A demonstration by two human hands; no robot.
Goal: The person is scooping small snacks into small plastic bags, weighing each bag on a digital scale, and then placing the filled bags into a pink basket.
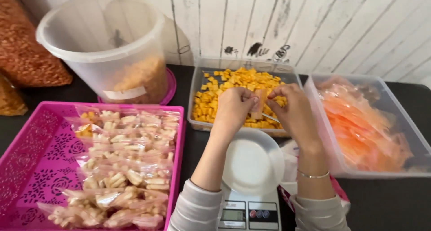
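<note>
Both hands meet in the middle of the scene, above the near edge of a clear tub full of small orange-yellow cubes. The left hand and the right hand each pinch one side of a small clear bag, fingers closed on its top edge — the bag hangs upright between them, with something orange-tinted showing through it. Just below the hands, nearer the person, a white round dish sits on a kitchen scale with a small display. To the right stands another clear tub holding a loose heap of empty orange-tinted bags. On the left a pink tray carries filled bags of pale snack sticks. Farther left — against the white plank wall — a large clear bucket holds some orange crumbs. The dark tabletop carries everything.
</note>
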